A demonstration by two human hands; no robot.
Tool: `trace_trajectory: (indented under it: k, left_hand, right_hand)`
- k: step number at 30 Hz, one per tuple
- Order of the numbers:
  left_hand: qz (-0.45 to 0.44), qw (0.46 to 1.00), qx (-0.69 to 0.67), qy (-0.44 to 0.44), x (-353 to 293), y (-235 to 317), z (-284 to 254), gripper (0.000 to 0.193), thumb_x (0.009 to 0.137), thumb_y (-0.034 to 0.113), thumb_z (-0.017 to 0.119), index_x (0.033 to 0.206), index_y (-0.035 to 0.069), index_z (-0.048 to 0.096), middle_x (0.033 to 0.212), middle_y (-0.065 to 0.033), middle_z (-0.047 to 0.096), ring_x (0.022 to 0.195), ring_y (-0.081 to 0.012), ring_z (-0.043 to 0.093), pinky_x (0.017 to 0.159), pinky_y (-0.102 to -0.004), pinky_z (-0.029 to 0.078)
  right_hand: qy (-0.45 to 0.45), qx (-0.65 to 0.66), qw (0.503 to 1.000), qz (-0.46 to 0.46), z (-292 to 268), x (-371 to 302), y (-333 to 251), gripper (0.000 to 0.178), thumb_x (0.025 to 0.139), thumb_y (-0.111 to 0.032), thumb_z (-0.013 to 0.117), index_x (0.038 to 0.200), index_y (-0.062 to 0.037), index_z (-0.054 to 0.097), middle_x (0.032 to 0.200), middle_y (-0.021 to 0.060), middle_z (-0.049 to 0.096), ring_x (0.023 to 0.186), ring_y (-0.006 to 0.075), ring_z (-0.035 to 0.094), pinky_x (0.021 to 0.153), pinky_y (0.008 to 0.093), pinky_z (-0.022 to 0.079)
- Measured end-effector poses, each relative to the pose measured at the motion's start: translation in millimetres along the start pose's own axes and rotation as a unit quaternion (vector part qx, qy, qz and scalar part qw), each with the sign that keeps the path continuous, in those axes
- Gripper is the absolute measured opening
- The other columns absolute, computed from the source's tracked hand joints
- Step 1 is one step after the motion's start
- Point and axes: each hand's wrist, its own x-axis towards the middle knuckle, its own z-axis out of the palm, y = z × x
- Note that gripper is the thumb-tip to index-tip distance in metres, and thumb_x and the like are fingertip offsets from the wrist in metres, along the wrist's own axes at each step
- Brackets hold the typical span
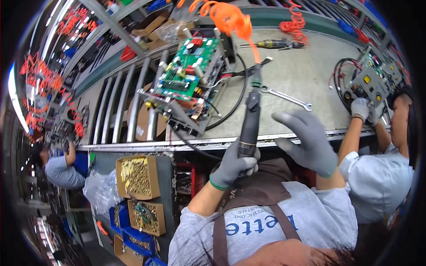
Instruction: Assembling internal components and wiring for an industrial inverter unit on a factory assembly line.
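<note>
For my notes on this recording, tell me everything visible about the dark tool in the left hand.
The dark tool is long and roughly cylindrical, matte-looking, with a raised lever-like part and a ringed collar. A greenish fitting at its far end appears to join an orange coiled hose. It points away from the wearer across the bench edge; the gloved left hand grips and partly hides its near end.
</note>
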Motion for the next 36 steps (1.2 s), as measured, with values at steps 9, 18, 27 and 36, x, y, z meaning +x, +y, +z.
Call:
trace_trajectory:
  k: [9, 18, 27, 36]
  left_hand:
    - [-0.215, 0.904, -0.142, -0.341, -19.0, 10.5, -43.9, 0.063, 0.072, 0.025, 0.069, 0.114, -0.015, 0.044, 0.065, -0.0136, 0.062, 0.039, -0.0140, 0.053, 0.040, -0.0264, 0.047]
    - [0.209, 0.735, 0.533, 0.363, -42.3, 44.8, -96.0, 0.043, 0.077, 0.016, 0.073, 0.116, 0.000, 0.061, 0.107, -0.0169, 0.064, 0.102, -0.0311, 0.061, 0.093, -0.0397, 0.047]
    - [0.210, 0.573, 0.735, 0.296, -3.3, 36.7, -140.8, 0.057, 0.066, 0.024, 0.078, 0.115, 0.002, 0.058, 0.118, -0.0202, 0.056, 0.113, -0.0375, 0.051, 0.099, -0.0493, 0.034]
    - [0.210, 0.717, 0.581, 0.323, 19.8, 15.7, -146.1, 0.041, 0.073, 0.024, 0.073, 0.103, -0.001, 0.058, 0.102, -0.0218, 0.056, 0.108, -0.0472, 0.046, 0.095, -0.0562, 0.032]
  right_hand:
    - [-0.425, -0.072, 0.880, -0.198, 24.0, 49.2, -22.3, 0.035, 0.073, -0.033, 0.068, 0.090, -0.0052, 0.057, 0.082, 0.0136, 0.066, 0.079, 0.0363, 0.066, 0.066, 0.0473, 0.051]
    - [-0.528, 0.097, 0.841, 0.067, 80.9, 23.1, 49.8, 0.056, 0.082, -0.049, 0.060, 0.110, -0.0003, 0.058, 0.091, 0.0238, 0.065, 0.087, 0.0384, 0.065, 0.077, 0.0432, 0.050]
    - [-0.288, 0.270, 0.870, 0.294, 134.6, 23.6, 25.5, 0.054, 0.084, -0.046, 0.061, 0.114, -0.0022, 0.055, 0.093, 0.0238, 0.065, 0.089, 0.0392, 0.065, 0.078, 0.0437, 0.050]
    - [-0.154, 0.278, 0.887, 0.334, 167.3, 26.5, 14.2, 0.046, 0.086, -0.039, 0.063, 0.112, -0.0028, 0.051, 0.084, 0.0219, 0.062, 0.078, 0.0367, 0.064, 0.069, 0.0425, 0.049]
